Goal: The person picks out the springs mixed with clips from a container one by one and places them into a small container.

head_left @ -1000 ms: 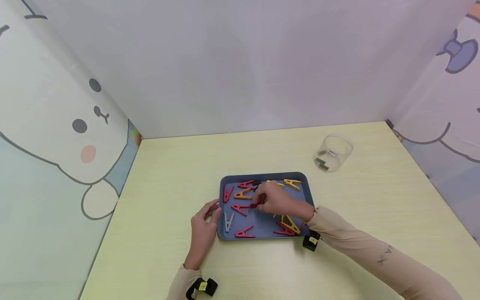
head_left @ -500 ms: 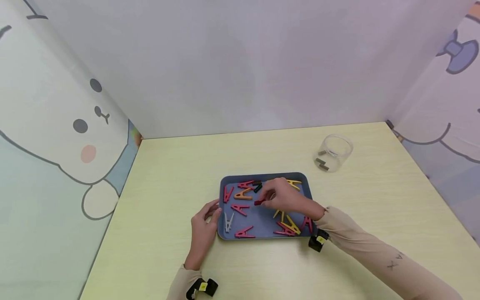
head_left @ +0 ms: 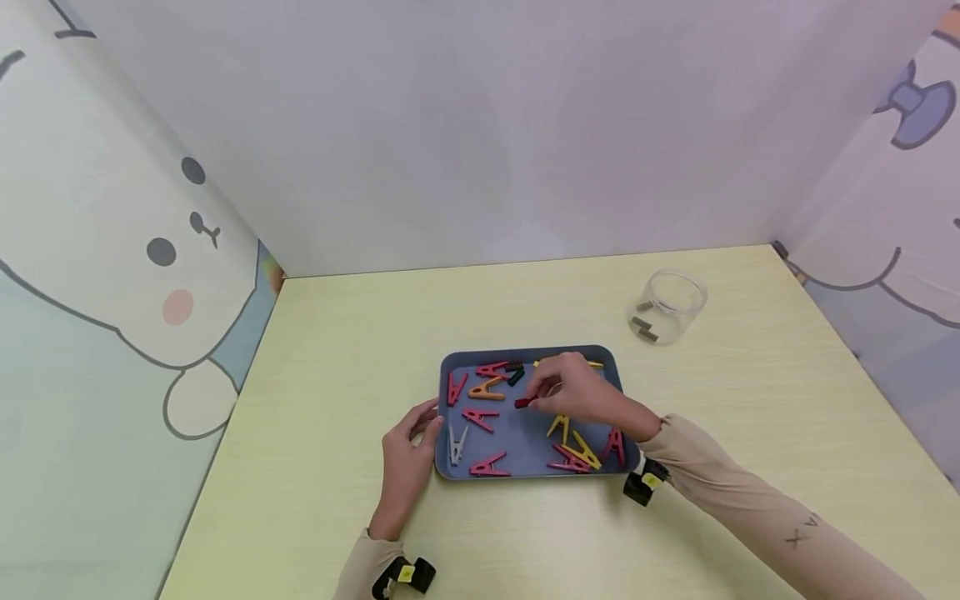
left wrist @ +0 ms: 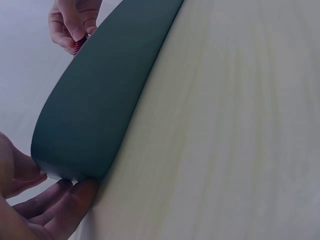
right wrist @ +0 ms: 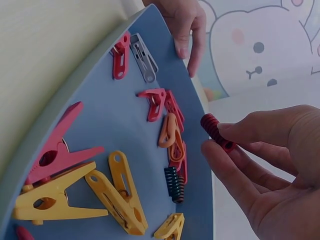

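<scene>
My right hand [head_left: 573, 387] pinches a small dark red coil spring [right wrist: 215, 131] between thumb and fingertips, above a blue-grey tray [head_left: 525, 473]. My left hand [head_left: 408, 454] touches the tray's left end from outside with thumb and fingers. In the tray lie spring clips: several red ones, such as the red clip [head_left: 489, 465], a grey clip [head_left: 457, 446], an orange clip [head_left: 486, 389] and several yellow ones, such as the yellow clip [head_left: 585, 450]. Two dark coil springs lie by the far wall, including a black spring [right wrist: 172, 183]. My right hand partly hides the far yellow clips.
A clear round container [head_left: 675, 300] with several small dark cylinders inside stands behind the tray to the right. The pale wooden table [head_left: 360, 350] meets a white back wall [head_left: 510, 150]. Printed cartoon panels flank both sides.
My right hand has lifted the red spring and drawn it slightly right and back across the tray, uncovering the dark springs and the yellow clip below. My left hand has stayed still.
</scene>
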Action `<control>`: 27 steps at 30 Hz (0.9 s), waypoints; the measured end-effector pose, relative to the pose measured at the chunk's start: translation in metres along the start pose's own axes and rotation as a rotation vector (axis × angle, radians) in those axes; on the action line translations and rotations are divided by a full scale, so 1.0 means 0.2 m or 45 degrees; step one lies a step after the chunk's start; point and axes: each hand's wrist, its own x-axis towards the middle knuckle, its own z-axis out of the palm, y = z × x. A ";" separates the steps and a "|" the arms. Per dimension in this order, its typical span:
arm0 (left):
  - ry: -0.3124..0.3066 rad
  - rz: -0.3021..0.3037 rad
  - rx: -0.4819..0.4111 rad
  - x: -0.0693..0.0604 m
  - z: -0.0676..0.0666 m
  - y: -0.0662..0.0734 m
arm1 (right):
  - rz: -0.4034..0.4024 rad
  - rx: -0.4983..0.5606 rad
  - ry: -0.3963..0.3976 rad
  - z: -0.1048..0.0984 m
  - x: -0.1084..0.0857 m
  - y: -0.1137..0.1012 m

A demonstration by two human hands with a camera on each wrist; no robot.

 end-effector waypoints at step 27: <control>-0.019 -0.019 -0.030 0.00 0.00 -0.02 | 0.147 0.147 0.007 -0.16 -0.07 -0.17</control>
